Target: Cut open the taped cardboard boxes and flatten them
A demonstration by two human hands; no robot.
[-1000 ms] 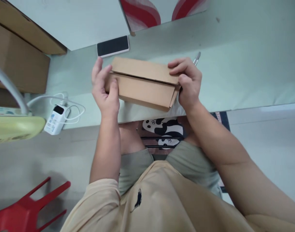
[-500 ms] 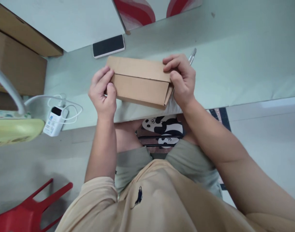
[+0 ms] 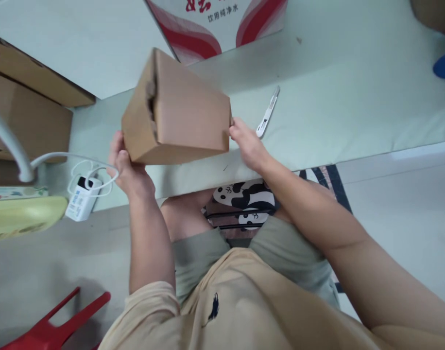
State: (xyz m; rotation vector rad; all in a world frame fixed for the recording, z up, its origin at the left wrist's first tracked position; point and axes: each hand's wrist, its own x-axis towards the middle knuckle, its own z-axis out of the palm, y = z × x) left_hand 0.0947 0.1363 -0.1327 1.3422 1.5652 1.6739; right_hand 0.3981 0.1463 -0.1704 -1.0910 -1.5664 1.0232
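I hold a small brown cardboard box [image 3: 182, 114] up off the pale green table [image 3: 335, 97], tilted, with its folded end flaps facing left. My left hand [image 3: 126, 167] grips its lower left corner from underneath, fingers closed on it. My right hand [image 3: 246, 143] pinches the box's right edge. A white utility knife [image 3: 267, 113] lies on the table just beyond my right hand.
A red-and-white printed carton [image 3: 215, 24] stands at the back. Brown cardboard boxes [image 3: 29, 107] are stacked at left. A white power bank [image 3: 79, 201] with a coiled cable sits by the table's near edge. A red stool [image 3: 51, 325] is at lower left.
The box lay flat under both hands; now it is lifted and turned so an end faces left. The black phone is hidden behind it. The knife is now fully uncovered.
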